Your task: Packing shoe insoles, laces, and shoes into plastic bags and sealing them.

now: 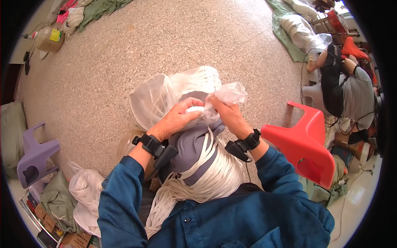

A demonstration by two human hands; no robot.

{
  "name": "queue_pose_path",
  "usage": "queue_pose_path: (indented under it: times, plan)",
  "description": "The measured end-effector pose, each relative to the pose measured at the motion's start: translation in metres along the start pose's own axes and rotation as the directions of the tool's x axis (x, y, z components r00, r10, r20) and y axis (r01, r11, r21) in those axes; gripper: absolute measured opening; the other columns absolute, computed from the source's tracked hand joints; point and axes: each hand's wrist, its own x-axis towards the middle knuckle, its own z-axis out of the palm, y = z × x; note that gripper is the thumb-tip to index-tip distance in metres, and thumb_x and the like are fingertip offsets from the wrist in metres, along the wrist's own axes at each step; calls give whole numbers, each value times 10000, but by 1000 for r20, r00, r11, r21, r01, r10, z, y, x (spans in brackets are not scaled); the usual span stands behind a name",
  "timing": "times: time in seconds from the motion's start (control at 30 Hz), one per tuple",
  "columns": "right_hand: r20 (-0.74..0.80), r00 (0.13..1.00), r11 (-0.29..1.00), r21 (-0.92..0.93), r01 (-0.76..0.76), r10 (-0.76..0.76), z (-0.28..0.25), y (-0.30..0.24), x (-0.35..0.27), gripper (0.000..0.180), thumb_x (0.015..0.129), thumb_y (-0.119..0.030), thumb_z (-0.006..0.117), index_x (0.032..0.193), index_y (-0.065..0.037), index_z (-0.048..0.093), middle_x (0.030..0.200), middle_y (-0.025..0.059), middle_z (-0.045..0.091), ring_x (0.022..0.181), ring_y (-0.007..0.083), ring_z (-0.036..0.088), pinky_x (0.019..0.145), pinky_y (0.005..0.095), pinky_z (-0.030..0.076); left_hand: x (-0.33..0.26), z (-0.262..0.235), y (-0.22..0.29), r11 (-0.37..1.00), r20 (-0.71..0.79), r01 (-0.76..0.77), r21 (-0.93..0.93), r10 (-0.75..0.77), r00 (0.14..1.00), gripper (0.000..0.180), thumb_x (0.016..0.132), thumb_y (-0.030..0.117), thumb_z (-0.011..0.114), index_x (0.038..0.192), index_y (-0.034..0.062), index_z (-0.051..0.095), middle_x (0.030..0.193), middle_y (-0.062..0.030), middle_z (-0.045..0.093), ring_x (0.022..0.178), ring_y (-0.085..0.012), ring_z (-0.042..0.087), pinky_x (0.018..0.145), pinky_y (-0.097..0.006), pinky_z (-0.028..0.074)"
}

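Note:
Both hands are together over my lap at a clear plastic bag (232, 93). My right hand (233, 119) is closed on its gathered plastic, and a crumpled end puffs out above the fingers. My left hand (175, 120) curls its thumb and fingers round a white bunched part at the bag's neck; whether this is plastic or something inside it, I cannot tell. Just beyond lies a larger translucent bag (151, 101) with white material in it. Across my lap, a grey-purple cloth (188, 146) lies under a thick bundle of white cords (215, 177).
A red plastic stool (300, 138) stands at my right, a purple stool (35, 151) at far left. Another person (351, 93) sits at the right near white bundles (295, 27). A large jug (49, 39) stands far left. White bags (87, 186) and a green cloth (60, 200) lie near left.

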Motion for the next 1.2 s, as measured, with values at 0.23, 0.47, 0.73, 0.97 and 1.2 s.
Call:
queue_pose_path:
  times: [0.23, 0.47, 0.73, 0.97, 1.2]
  plan:
    - [195, 956, 447, 851, -276, 220, 12, -11, 15, 245, 1035, -270, 455, 1007, -56, 570, 923, 51, 604, 860, 210, 601, 826, 362, 489, -2, -4, 0, 992, -36, 122, -28, -123, 992, 284, 976, 218, 531, 1197, 49, 593, 1009, 24, 609, 864, -37, 522, 774, -200, 423]
    - [363, 931, 95, 927, -364, 21, 5, -2, 13, 272, 1056, -304, 394, 892, -104, 480, 740, -7, 461, 609, 115, 431, 626, 295, 406, 1, 0, 13, 964, 77, 153, -219, -140, 987, 258, 980, 227, 565, 1129, 23, 618, 977, 13, 625, 872, -47, 551, 798, -220, 460]
    - [400, 910, 136, 901, -413, 112, 2, -12, 15, 268, 1055, -308, 395, 903, -103, 479, 728, -13, 453, 557, 83, 373, 563, 264, 349, -2, -2, 0, 970, 67, 83, -227, -69, 995, 140, 933, 170, 658, 981, 46, 614, 949, 9, 636, 848, -60, 597, 760, -217, 487]
    - [413, 894, -4, 908, -419, 172, 0, 12, 26, 275, 1042, -330, 429, 894, -106, 486, 724, 3, 472, 573, 112, 397, 553, 269, 354, 2, 5, 5, 996, 66, 16, -83, -11, 998, 216, 878, 106, 714, 1045, 37, 596, 974, 3, 633, 894, -72, 598, 821, -237, 493]
    - [348, 864, 7, 927, -376, 365, 12, 14, 41, 279, 1042, -326, 402, 854, -127, 456, 665, -4, 455, 518, 101, 354, 491, 265, 299, 5, 1, 8, 962, 42, -83, 259, 74, 996, 286, 810, 120, 741, 1034, 18, 594, 998, -17, 618, 953, -97, 577, 895, -273, 471]
